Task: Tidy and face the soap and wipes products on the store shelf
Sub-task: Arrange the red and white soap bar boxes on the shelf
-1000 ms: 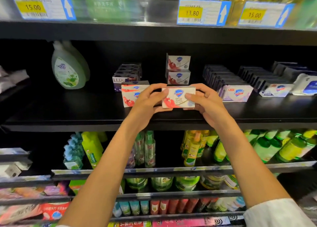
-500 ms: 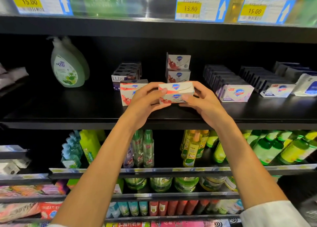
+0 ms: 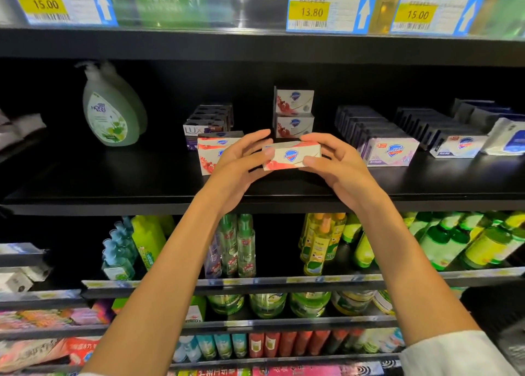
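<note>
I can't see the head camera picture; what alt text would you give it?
Both hands, left hand and right hand, hold a red-and-white soap box by its ends above a black store shelf. Behind it stand two stacked matching boxes, with more soap boxes on either side and a green pump bottle further left.

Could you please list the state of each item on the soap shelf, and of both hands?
Held soap box: gripped at both ends, logo facing out.
Left hand: grip on the box's left end.
Right hand: grip on the right end.
Two stacked soap boxes: upright, set back.
Pump bottle: upright.
Purple soap box: upright at the row's front.
</note>
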Demonstrator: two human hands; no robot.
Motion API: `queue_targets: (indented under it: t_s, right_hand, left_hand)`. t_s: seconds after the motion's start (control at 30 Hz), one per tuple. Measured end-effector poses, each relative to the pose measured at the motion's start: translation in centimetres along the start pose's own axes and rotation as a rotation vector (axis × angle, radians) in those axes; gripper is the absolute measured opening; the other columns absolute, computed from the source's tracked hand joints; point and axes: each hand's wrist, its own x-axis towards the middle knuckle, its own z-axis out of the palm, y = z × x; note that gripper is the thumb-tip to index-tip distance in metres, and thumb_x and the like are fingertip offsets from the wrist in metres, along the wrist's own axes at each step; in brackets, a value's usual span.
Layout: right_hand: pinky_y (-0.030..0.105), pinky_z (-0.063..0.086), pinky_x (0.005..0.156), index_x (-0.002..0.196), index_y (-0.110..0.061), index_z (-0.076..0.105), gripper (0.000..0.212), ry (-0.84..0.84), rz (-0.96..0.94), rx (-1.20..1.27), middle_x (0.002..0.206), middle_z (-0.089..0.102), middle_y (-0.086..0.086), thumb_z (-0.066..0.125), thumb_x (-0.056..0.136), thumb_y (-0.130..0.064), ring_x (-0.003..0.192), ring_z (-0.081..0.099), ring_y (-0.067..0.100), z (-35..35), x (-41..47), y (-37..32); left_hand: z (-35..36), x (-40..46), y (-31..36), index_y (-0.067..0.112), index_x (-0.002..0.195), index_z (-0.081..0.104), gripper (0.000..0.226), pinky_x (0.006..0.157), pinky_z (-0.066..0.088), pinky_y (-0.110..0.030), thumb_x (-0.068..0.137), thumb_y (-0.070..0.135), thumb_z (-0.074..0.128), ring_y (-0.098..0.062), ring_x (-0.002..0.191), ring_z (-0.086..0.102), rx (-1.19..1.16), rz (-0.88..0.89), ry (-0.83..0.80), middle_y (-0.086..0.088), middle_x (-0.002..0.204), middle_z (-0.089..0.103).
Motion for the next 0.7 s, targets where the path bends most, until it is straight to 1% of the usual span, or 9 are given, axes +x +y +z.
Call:
queue_targets:
  t_s: [0.07,0.13,0.27,0.33,0.43,0.5,0.57,0.63,0.7]
  right_hand:
    - [0.039,0.059,0.1,0.134,-0.013,0.064,0.046,-0.009,-0.011,-0.006,0.129,0.07,0.01,0.074,0.091,-0.001,0.126,0.067,0.023,0.06,-0.07,-0.05]
    - [0.038,0.059,0.101,0.136,-0.012,0.062,0.048,-0.023,-0.026,-0.004,0.129,0.07,0.01,0.073,0.091,0.003,0.126,0.067,0.024,0.14,-0.15,-0.07]
    - [0.044,0.057,0.104,0.141,-0.011,0.057,0.055,-0.044,-0.039,-0.001,0.133,0.067,0.01,0.072,0.091,0.005,0.129,0.065,0.025,0.18,-0.26,-0.1]
    - [0.045,0.057,0.104,0.145,-0.016,0.054,0.061,-0.055,-0.032,0.015,0.138,0.064,0.012,0.073,0.09,0.002,0.131,0.063,0.026,0.28,-0.25,-0.19]
    - [0.045,0.059,0.1,0.149,-0.025,0.051,0.067,-0.067,0.007,0.047,0.139,0.065,0.011,0.075,0.088,-0.012,0.13,0.064,0.026,0.52,0.0,-0.33]
    - [0.044,0.061,0.094,0.15,-0.025,0.049,0.064,-0.038,0.072,0.102,0.132,0.07,0.012,0.073,0.09,-0.021,0.124,0.068,0.029,0.65,0.25,-0.39]
    - [0.04,0.064,0.087,0.147,-0.02,0.052,0.058,-0.011,0.118,0.116,0.126,0.072,0.015,0.071,0.093,-0.025,0.119,0.071,0.032,0.67,0.37,-0.39]
    - [0.038,0.065,0.082,0.142,-0.012,0.057,0.049,-0.004,0.123,0.078,0.124,0.073,0.018,0.071,0.096,-0.022,0.117,0.071,0.035,0.62,0.38,-0.27]
    - [0.038,0.065,0.08,0.139,-0.009,0.059,0.044,0.003,0.118,0.072,0.122,0.074,0.018,0.071,0.096,-0.016,0.115,0.072,0.035,0.55,0.39,-0.15]
  left_hand:
    - [0.07,0.06,-0.01,0.019,0.147,0.056,0.062,0.106,0.056,-0.042,0.088,0.02,0.076,-0.024,0.126,0.067,-0.005,-0.033,-0.011,-0.008,0.141,0.065]
    - [0.02,0.24,-0.1,0.017,0.148,0.054,0.06,0.104,0.056,-0.041,0.091,0.015,0.075,-0.024,0.124,0.068,-0.002,-0.052,-0.021,-0.01,0.139,0.067]
    - [-0.19,0.56,-0.4,0.009,0.146,0.054,0.057,0.106,0.055,-0.045,0.093,0.006,0.074,-0.027,0.124,0.068,0.018,-0.046,-0.02,-0.014,0.135,0.069]
    - [-0.22,0.49,-0.44,0.008,0.144,0.055,0.055,0.104,0.057,-0.045,0.093,0.002,0.073,-0.028,0.124,0.068,0.025,-0.011,-0.012,-0.014,0.135,0.068]
    - [-0.13,0.29,-0.51,0.011,0.14,0.057,0.053,0.1,0.059,-0.042,0.091,-0.003,0.073,-0.024,0.124,0.068,0.047,0.046,0.021,-0.009,0.134,0.068]
    - [-0.04,0.19,-0.64,0.012,0.139,0.057,0.055,0.1,0.059,-0.043,0.09,-0.004,0.074,-0.023,0.125,0.067,0.077,0.075,0.025,-0.008,0.136,0.066]
    - [0.03,0.13,-0.77,0.013,0.139,0.057,0.057,0.102,0.057,-0.044,0.088,-0.005,0.075,-0.024,0.128,0.064,0.113,0.099,0.022,-0.007,0.138,0.064]
    - [0.03,0.14,-0.88,0.014,0.139,0.056,0.059,0.104,0.056,-0.047,0.087,-0.007,0.076,-0.023,0.13,0.063,0.139,0.109,0.012,-0.006,0.139,0.063]
    - [0.04,0.11,-0.89,0.015,0.14,0.055,0.061,0.106,0.055,-0.05,0.087,-0.007,0.076,-0.022,0.131,0.063,0.153,0.106,0.0,-0.006,0.141,0.062]
